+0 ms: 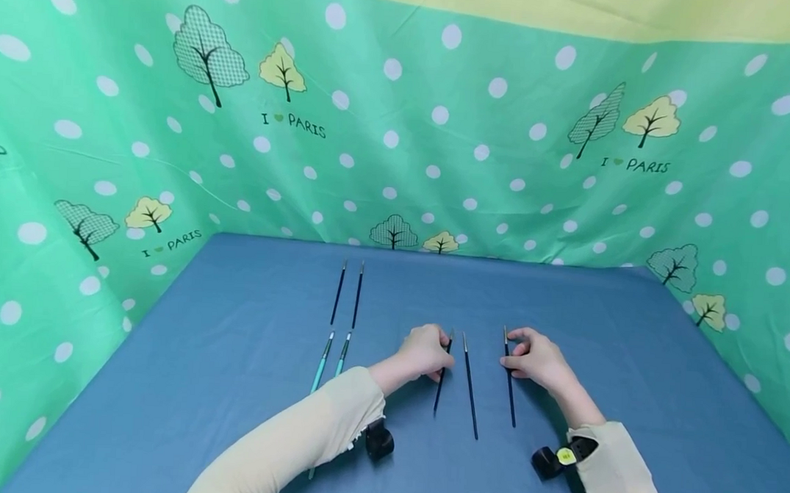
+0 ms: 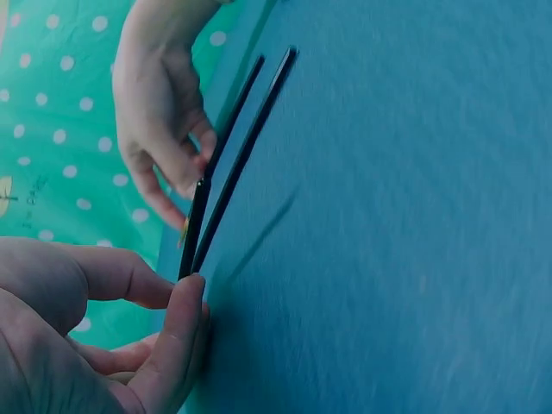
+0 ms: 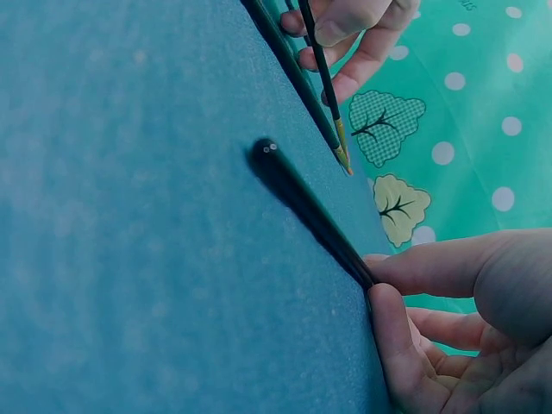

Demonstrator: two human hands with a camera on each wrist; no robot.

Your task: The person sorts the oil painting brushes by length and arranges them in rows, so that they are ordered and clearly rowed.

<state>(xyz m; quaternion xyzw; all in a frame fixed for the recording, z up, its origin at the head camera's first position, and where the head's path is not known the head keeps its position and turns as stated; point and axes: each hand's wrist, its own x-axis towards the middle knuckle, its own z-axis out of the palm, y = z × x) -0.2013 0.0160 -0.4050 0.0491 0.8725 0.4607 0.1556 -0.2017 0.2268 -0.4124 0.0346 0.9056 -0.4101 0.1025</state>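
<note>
While the left hand (image 1: 426, 352) pinches the left brush (image 1: 439, 390) and the right hand (image 1: 539, 362) the right brush (image 1: 510, 399), the middle brush (image 1: 471, 388) lies between, aligned roughly twelve-to-six, nearer the left hand, toward its four o'clock.

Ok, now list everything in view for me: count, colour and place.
Tabletop: 1, blue, across the foreground.
Backdrop: apparently 1, green with white dots, trees and a yellow top band, behind and beside the tabletop.
Far brushes: 2, black, left of centre, towards the back.
Turquoise brushes: 2, turquoise, just nearer than the far brushes, partly hidden.
Held brushes: 2, black, right of centre.
Loose brush: 1, black, between the held brushes.
Wrist cameras: 2, black, one per wrist.
Sleeves: 2, cream, at the front.
Left hand: 1, bare, pinching the left held brush.
Right hand: 1, bare, pinching the right one.
</note>
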